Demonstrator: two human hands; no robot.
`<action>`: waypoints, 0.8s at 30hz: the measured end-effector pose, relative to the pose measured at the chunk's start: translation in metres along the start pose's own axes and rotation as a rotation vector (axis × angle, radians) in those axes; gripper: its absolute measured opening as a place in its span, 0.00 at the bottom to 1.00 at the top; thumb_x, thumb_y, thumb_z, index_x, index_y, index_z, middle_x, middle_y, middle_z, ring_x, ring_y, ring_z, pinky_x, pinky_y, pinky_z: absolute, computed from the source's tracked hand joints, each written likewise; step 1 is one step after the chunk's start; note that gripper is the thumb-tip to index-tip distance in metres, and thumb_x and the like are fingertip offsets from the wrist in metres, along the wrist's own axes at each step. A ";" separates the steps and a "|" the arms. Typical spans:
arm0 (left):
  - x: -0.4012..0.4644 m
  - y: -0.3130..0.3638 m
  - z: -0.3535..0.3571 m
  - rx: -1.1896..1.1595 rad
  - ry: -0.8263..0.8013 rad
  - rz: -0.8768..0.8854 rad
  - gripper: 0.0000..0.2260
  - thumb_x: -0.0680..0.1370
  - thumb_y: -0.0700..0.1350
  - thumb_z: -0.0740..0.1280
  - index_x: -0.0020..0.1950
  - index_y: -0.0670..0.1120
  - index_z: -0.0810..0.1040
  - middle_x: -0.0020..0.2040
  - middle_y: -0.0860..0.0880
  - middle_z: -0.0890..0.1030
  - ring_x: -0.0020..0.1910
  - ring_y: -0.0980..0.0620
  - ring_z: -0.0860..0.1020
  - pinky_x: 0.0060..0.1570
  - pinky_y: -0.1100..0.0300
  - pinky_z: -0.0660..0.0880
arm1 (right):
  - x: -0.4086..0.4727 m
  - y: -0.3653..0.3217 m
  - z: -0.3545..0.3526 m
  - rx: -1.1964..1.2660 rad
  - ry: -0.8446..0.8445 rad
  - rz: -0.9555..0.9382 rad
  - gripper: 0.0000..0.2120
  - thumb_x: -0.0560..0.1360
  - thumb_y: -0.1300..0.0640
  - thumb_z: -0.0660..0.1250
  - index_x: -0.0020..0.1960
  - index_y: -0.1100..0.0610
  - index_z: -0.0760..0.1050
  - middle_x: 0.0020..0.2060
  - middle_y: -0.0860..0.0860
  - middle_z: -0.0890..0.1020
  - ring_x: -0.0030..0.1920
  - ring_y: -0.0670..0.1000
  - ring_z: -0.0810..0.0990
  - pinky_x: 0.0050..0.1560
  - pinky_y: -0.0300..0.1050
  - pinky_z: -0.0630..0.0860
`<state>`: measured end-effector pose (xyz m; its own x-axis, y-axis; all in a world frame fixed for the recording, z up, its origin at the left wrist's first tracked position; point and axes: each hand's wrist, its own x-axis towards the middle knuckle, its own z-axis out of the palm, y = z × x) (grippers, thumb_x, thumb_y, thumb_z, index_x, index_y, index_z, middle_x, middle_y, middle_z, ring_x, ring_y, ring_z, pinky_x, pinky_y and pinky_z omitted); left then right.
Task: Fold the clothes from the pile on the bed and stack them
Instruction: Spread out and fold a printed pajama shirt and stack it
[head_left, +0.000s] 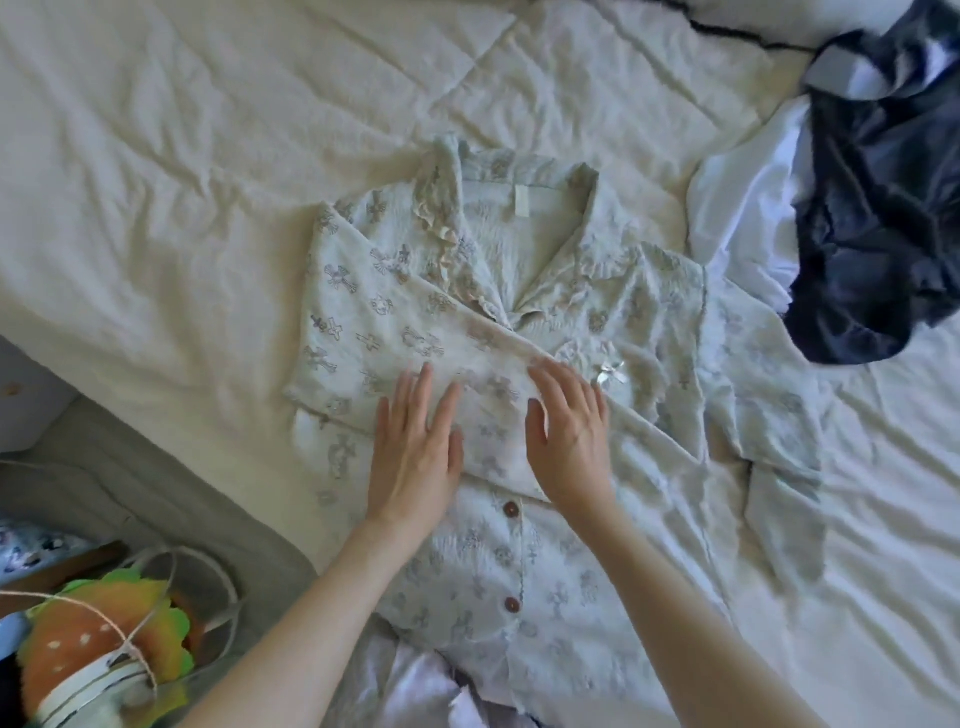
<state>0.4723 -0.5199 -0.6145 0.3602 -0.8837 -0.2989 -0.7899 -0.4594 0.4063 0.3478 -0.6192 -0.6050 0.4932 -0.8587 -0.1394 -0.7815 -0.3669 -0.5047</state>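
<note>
Nearest you, at the bed's near edge, the hem of the pale printed pajama shirt (519, 582) lies buttoned side up; the shirt runs lengthwise away from you, collar toward the bed's far edge and tilted a little to the right. Your left hand (413, 457) and right hand (569, 441) both rest flat on the sleeve folded across its chest, fingers straight and spread, gripping nothing. If you lift them too quickly, that folded sleeve could spring back, since the crinkled fabric looks springy; the other sleeve, spread out toward the right edge, still needs folding in. Farther off, toward the far right corner, the dark garment (878, 208) lies crumpled on white cloth (737, 208), unfolded.
</note>
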 end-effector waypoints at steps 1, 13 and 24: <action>-0.002 0.015 0.010 0.026 -0.058 0.030 0.25 0.80 0.44 0.59 0.77 0.46 0.56 0.78 0.43 0.48 0.76 0.41 0.46 0.74 0.43 0.47 | -0.014 0.019 -0.014 0.013 0.031 0.052 0.15 0.76 0.67 0.64 0.62 0.63 0.75 0.61 0.59 0.77 0.65 0.59 0.73 0.65 0.65 0.66; -0.023 0.155 0.109 0.288 -0.484 0.275 0.26 0.82 0.52 0.48 0.71 0.59 0.32 0.73 0.50 0.27 0.70 0.46 0.26 0.67 0.46 0.27 | -0.128 0.236 -0.110 0.087 0.138 0.870 0.30 0.76 0.49 0.65 0.73 0.61 0.62 0.70 0.61 0.66 0.70 0.60 0.64 0.67 0.55 0.62; 0.001 0.163 0.107 0.313 -0.832 0.142 0.30 0.80 0.58 0.55 0.77 0.57 0.42 0.75 0.52 0.33 0.74 0.48 0.32 0.70 0.42 0.36 | -0.108 0.274 -0.162 0.257 0.453 0.981 0.09 0.76 0.55 0.63 0.50 0.55 0.80 0.47 0.54 0.82 0.50 0.56 0.78 0.43 0.42 0.65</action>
<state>0.2904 -0.5862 -0.6410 -0.1308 -0.5239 -0.8417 -0.9424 -0.1980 0.2697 0.0188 -0.6849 -0.5905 -0.5222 -0.8065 -0.2774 -0.6280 0.5837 -0.5148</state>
